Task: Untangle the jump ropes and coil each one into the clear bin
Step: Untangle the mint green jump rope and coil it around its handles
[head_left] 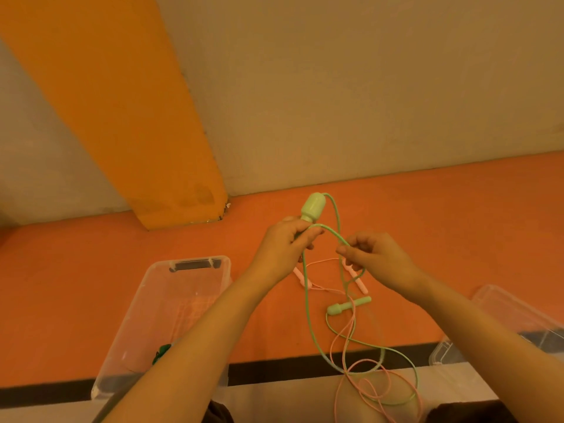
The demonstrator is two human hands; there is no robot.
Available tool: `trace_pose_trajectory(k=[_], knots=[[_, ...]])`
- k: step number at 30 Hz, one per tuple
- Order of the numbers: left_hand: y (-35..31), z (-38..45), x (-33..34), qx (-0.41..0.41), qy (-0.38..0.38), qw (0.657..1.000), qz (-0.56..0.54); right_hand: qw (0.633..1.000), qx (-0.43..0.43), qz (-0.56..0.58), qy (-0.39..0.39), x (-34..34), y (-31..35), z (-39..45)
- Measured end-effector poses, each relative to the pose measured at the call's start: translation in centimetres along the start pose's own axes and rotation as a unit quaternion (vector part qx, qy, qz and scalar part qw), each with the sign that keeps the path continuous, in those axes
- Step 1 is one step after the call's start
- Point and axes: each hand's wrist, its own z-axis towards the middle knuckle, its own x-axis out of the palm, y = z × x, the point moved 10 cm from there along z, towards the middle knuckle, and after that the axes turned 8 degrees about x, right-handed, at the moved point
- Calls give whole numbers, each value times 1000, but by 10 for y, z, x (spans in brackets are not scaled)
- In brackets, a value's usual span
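The left hand (282, 245) holds one pale green plastic handle (312, 207) upright, its grip curled round the handle's neck. The right hand (370, 254) pinches the thin green cord (309, 315) just beside it. That jump rope hangs down to the orange floor (457, 224), where its second green handle (348, 305) lies among the loops of a thin pink jump rope (345, 340) with pale pink handles (302, 277).

The cords cross several times near the black stripe (290, 367); pulling upward now would likely tighten those crossings or drag the pink rope along.

The clear plastic bin (146, 300) sits left, near the wall's orange pillar (122, 117); another clear container (503, 312) stands right. Open floor lies between them.
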Motion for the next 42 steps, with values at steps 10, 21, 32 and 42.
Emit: trace_pose_trajectory(k=[10,21,32,42], knots=[[13,-2,-72,-8,-178,984,27,977,113,-178,31,-23,-71,0],[22,-1,-56,-50,-124,987,94,997,-4,-32,-76,-39,-15,-10],[-8,0,23,14,55,998,-32,993,-76,58,-70,-14,36,-11],[-11,3,-9,21,-76,995,-61,999,17,45,7,2,2,-3]])
